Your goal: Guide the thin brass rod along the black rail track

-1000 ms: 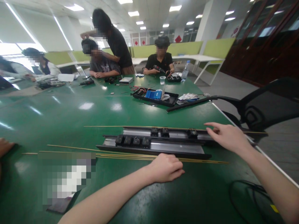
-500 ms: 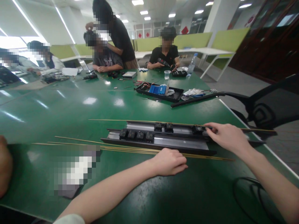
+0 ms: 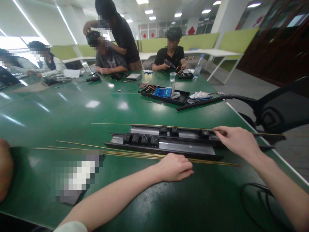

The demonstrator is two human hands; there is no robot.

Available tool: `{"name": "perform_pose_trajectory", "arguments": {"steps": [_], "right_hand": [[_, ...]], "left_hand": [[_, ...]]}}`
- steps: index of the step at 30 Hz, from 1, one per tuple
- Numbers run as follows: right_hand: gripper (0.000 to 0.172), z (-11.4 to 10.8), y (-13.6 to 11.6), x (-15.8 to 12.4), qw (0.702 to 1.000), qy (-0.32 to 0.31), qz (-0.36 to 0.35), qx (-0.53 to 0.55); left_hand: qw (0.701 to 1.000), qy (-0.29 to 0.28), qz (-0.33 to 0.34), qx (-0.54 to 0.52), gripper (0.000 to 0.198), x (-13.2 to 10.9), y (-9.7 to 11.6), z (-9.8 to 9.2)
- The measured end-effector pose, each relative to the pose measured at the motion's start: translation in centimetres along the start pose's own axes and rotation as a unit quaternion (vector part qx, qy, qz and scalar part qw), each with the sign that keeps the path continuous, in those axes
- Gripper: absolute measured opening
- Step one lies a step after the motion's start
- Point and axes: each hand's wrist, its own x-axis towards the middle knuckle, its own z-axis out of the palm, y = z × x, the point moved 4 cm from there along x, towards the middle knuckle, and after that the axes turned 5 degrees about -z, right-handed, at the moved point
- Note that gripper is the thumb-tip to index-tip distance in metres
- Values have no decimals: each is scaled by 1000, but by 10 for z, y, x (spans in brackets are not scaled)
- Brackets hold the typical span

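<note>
Two black and silver rails [image 3: 183, 148] lie side by side on the green table [image 3: 72, 112], with several small black blocks [image 3: 141, 139] seated in them. My right hand [image 3: 235, 140] is at the right end of the far rail, its fingertips pinched on a thin brass rod [image 3: 120, 124] that runs along that rail's far edge. My left hand [image 3: 175, 167] rests on the table in front of the near rail with its fingers curled under, right beside a bundle of brass rods [image 3: 135, 155]. What its fingers hold, if anything, is hidden.
A black tray [image 3: 180, 100] with a blue part stands further back, near a cup [image 3: 172, 77] and a bottle [image 3: 198, 69]. A black chair [image 3: 282, 109] stands at the right edge, and a black cable [image 3: 256, 199] lies near me. Several people work across the table. Another person's hand [image 3: 4, 167] shows at far left.
My right hand went from reaching with fingers spread to pinching the rod at the far rail's right end. The left hand stayed in place. The view shifted slightly.
</note>
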Motion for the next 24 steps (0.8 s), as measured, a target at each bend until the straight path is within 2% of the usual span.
{"name": "perform_pose_trajectory", "arguments": {"steps": [11,18,24], "right_hand": [[43,5,27,4,1000,-5,-4,-6],[42,-5,38,4,999,-28,21,16],[40,-2,60,8,998,-45,43,23]], "left_hand": [[1000,0,2,2,31,1,2,-4],[1000,1,-1,5,29,1,2,-4],[1000,-9,-3,1,30,1,2,-2]]}}
